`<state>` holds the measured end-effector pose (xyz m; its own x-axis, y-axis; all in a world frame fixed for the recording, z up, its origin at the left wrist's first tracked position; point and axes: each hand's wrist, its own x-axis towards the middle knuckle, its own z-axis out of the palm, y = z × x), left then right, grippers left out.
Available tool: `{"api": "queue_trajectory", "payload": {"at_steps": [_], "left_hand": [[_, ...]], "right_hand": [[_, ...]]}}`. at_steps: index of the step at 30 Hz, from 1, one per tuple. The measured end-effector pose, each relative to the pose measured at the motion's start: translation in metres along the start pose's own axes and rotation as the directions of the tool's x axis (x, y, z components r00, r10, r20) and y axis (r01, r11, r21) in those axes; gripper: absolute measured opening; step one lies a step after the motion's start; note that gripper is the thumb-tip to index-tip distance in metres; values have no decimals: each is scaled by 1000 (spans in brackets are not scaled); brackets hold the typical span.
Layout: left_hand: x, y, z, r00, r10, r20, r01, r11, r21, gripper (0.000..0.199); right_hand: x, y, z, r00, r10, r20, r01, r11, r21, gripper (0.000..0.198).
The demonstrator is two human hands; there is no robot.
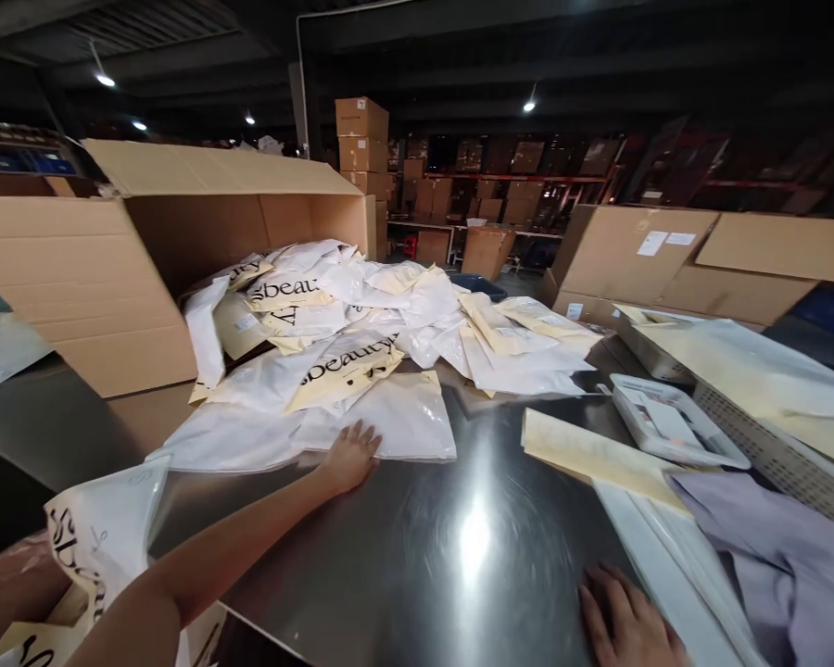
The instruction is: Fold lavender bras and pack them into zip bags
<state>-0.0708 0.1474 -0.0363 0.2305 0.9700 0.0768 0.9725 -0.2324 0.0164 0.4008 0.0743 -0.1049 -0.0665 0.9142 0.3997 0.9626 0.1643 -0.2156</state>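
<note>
My left hand [351, 458] rests at the near edge of a white plastic mailer bag [396, 417], fingers apart and fingertips on it. Behind it lies a heap of similar bags [361, 296], some with cream bands and black "beauty" lettering. The heap spills from a large cardboard box [153, 315] lying on its side. At the lower right, my right hand [629, 616] lies on the metal table [417, 537], fingers spread and nothing visible in them. Beside it is a stack of flat white bags [674, 556], with a folded cream sheet [598, 449] across its far end.
A white tray of small items [674, 421] stands at the right, beside a perforated metal basket [771, 445] topped with bags. Lilac cloth [771, 556] lies at the right edge. More printed bags [104, 519] hang at the lower left. Cartons [632, 250] stand behind the table.
</note>
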Motion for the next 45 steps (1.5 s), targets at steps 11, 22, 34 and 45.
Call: {"api": "queue_trajectory", "payload": {"at_steps": [11, 22, 34, 45], "left_hand": [[-13, 95, -3, 959, 253, 128, -242, 965, -98, 25], [-124, 186, 4, 958, 92, 271, 210, 415, -885, 53], [-110, 191, 4, 729, -186, 659, 496, -521, -695, 58], [-159, 98, -22, 806, -556, -202, 232, 611, -757, 40]], "right_hand": [[2, -58, -49, 938, 260, 229, -336, 847, 412, 53], [-34, -130, -49, 735, 162, 659, -678, 224, 701, 52], [-45, -111, -70, 667, 435, 605, -579, -209, 788, 52], [-49, -109, -62, 526, 620, 582, -504, -324, 801, 74]]}}
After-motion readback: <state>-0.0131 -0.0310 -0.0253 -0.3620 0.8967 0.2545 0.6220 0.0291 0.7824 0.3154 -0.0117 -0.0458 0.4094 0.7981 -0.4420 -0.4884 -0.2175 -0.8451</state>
